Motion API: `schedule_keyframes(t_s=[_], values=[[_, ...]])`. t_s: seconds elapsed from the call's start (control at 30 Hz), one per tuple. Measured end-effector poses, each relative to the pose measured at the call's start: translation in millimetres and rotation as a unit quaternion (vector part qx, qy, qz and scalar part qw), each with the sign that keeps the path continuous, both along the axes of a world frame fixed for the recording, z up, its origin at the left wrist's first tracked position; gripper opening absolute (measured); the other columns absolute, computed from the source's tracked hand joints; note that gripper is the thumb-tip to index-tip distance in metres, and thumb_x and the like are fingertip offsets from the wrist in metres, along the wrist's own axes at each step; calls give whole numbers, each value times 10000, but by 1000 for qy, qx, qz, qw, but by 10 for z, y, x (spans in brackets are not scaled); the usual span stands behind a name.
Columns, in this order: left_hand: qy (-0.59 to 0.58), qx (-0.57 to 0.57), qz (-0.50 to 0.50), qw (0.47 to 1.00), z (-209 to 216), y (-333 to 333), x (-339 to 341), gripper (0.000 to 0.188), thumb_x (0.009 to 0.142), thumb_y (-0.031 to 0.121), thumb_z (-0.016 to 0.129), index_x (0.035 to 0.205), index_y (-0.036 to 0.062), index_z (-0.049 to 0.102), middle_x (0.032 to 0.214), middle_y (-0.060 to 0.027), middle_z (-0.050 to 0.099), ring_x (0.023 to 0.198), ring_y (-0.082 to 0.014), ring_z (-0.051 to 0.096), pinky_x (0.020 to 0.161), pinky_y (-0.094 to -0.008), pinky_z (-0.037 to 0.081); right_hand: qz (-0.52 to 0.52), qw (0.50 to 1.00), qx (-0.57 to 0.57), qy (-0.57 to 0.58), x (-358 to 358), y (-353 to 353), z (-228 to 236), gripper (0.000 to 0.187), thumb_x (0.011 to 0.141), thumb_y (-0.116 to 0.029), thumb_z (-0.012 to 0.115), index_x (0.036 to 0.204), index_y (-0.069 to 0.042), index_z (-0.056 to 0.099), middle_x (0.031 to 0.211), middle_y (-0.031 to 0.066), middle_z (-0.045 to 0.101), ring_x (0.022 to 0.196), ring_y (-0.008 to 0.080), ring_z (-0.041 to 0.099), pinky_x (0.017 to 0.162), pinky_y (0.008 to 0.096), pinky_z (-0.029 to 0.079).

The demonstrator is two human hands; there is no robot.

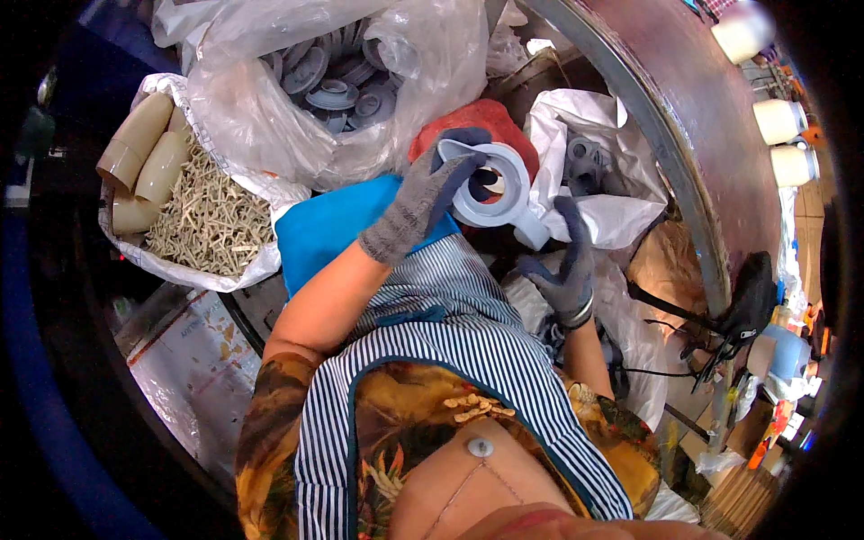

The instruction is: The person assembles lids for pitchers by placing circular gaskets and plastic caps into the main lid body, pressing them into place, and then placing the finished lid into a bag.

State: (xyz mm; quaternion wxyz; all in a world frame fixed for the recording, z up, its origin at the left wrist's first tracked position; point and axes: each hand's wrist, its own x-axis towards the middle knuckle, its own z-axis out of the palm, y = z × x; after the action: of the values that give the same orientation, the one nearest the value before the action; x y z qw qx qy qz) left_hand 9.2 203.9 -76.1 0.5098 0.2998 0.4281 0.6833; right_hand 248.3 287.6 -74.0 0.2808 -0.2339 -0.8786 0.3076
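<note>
One pale-grey plastic ring [517, 184] beyond the striped apron [454, 279], seemingly mid-handling, not yet set down. Left hand [436, 184]: grip closed on it. Right hand [569, 274]: grip released, near it. Grey flanged parts [335, 94] fill the clear bag [261, 121]; done or waiting, can't tell.

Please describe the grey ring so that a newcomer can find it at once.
Find the striped apron, then the gloved left hand near its upper end. That hand holds the grey ring; the other grey parts nearby lie in bags.
</note>
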Motion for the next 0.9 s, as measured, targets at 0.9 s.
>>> schedule_keyframes(t_s=[0.9], values=[[666,-271,351,600,-536,-1528,-1125,485,852,335,647,1255,73,581,1299,-166,554,1279,-377,452,1084,-499,330,-243,964,106,-38,-1084,630,-926,659,761,-465,760,1185,7,582,1161,238,594,1115,412,533,942,497,438]])
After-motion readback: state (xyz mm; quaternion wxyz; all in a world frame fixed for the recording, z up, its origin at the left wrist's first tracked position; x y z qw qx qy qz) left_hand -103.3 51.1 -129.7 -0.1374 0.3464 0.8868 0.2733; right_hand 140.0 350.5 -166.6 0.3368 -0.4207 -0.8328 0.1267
